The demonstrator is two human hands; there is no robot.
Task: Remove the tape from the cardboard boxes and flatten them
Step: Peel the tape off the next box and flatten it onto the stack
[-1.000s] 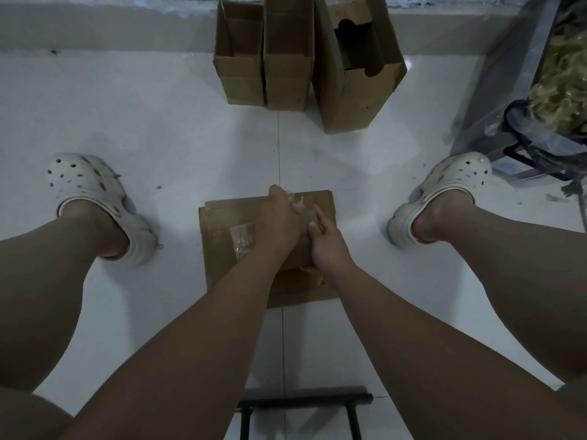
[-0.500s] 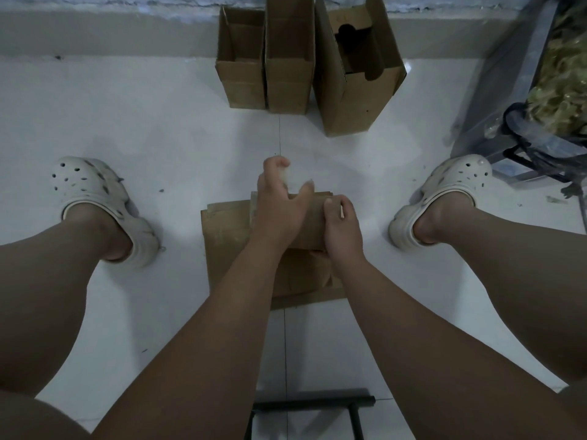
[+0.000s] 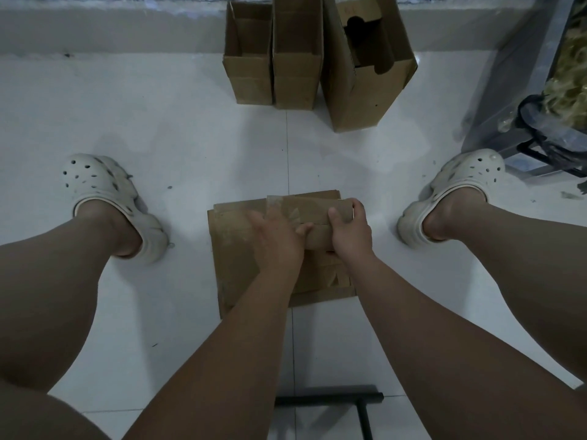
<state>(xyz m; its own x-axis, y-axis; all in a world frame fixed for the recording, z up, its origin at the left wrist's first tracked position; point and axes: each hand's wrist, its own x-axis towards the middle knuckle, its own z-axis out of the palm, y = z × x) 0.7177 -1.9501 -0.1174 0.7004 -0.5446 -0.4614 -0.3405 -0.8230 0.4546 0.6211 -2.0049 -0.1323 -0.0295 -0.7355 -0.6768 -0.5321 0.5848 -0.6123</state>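
Note:
A flattened cardboard piece (image 3: 232, 249) lies on the white floor between my feet. On top of it sits a small brown cardboard box (image 3: 314, 211) with clear tape (image 3: 274, 204) across its far left end. My right hand (image 3: 349, 230) grips the box's right end, thumb on top and fingers round the side. My left hand (image 3: 276, 239) lies over the box's left part, with the thumb touching the box; its fingers are blurred. Three upright open boxes stand by the far wall: a short one (image 3: 249, 58), a narrow one (image 3: 297, 58) and a larger one (image 3: 362, 74).
My feet in white clogs (image 3: 104, 198) (image 3: 457, 192) flank the cardboard. At the right stand a grey metal frame (image 3: 521, 90) and a black-rimmed bin (image 3: 546, 122) holding yellowish scraps. A black metal bar (image 3: 330, 400) lies near the bottom edge.
My left hand was raised above the box's far edge and has come down onto the box's left part. My right hand slid to the box's right end.

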